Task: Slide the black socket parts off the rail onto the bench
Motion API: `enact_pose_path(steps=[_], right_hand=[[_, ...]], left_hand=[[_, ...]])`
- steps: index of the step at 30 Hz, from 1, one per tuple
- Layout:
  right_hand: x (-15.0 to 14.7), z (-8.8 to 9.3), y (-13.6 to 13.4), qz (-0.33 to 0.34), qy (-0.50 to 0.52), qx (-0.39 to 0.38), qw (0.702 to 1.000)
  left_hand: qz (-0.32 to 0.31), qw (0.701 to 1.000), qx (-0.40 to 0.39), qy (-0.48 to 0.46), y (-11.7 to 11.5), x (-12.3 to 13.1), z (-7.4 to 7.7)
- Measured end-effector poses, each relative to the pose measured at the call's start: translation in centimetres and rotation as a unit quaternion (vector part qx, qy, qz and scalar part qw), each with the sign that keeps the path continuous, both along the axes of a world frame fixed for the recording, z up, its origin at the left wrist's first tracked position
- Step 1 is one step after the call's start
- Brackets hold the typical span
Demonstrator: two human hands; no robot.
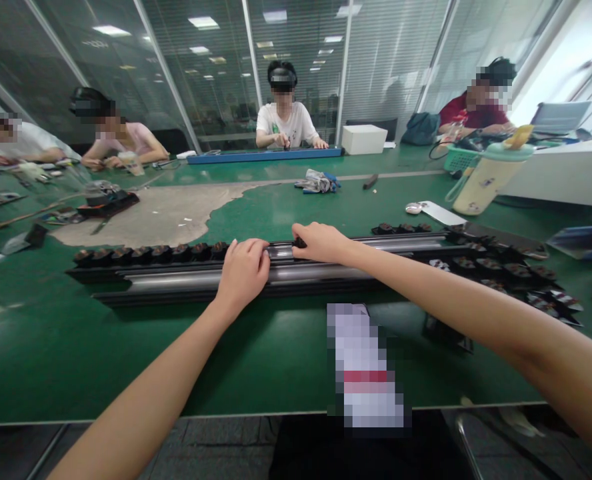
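Rails: long black rails with smooth, glossy silver-grey channels (299, 275) lay side by side across the near tabletop at 12 o'clock from the wearer, running from 9 toward 3.
Left hand: the left hand (246, 268) rested palm down over the rails, its fingers bent; whether it gripped them, I could not tell.
Right hand: the right hand (321, 243) pinched a small dark piece (300, 243) between thumb and fingers, just above the rear rail.
Blocks: a row of chunky black blocks with coppery-brown tops (161, 254) lined the rear rail at 11 o'clock; a looser cluster of similar dark blocks (491, 267) lay between 1 and 2.
Sheet: a flat, dull grey-brown sheet with a ragged edge (176, 213) covered the green, glossy tabletop (256, 373) at 11 o'clock.
Gloves: crumpled grey-and-blue fabric gloves (319, 181) lay farther off at 12.
Bottle: a cream cylindrical bottle with a mint lid (491, 179) stood at 1.
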State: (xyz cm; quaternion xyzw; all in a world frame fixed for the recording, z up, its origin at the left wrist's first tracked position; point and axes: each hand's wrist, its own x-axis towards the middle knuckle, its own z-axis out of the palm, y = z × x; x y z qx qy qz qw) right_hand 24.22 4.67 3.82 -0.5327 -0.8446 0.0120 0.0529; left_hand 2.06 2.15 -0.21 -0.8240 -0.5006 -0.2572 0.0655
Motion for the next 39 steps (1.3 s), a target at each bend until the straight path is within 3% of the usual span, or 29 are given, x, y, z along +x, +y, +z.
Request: enact_pose_path(steps=[10, 16, 20, 30, 34, 39], right_hand=[[8.5, -0.1, -2.4, -0.086, -0.039, -0.005, 0.996], [14.5, -0.8, -3.8, -0.189, -0.060, -0.006, 0.980], [18.2, -1.3, -4.7, -0.241, -0.064, -0.004, 0.968], [28.8, -3.7, -4.9, -0.272, -0.046, 0.026, 0.961], [31.1, -4.2, -5.6, -0.286, -0.044, 0.044, 0.956], [32.0, -4.0, -6.3, -0.308, -0.039, 0.014, 0.951]], left_hand=[[0.023, 0.999, -0.034, -0.001, -0.1, 0.0, 0.1], [-0.049, 0.998, -0.023, -0.021, 0.2, -0.1, -0.1], [-0.051, 0.998, -0.012, -0.040, 0.4, -0.1, -0.3], [-0.036, 0.999, 0.000, -0.041, 0.5, -0.1, -0.2], [-0.032, 0.999, -0.001, -0.043, 0.5, -0.2, -0.3], [-0.034, 0.999, -0.004, -0.042, 0.6, -0.2, -0.3]])
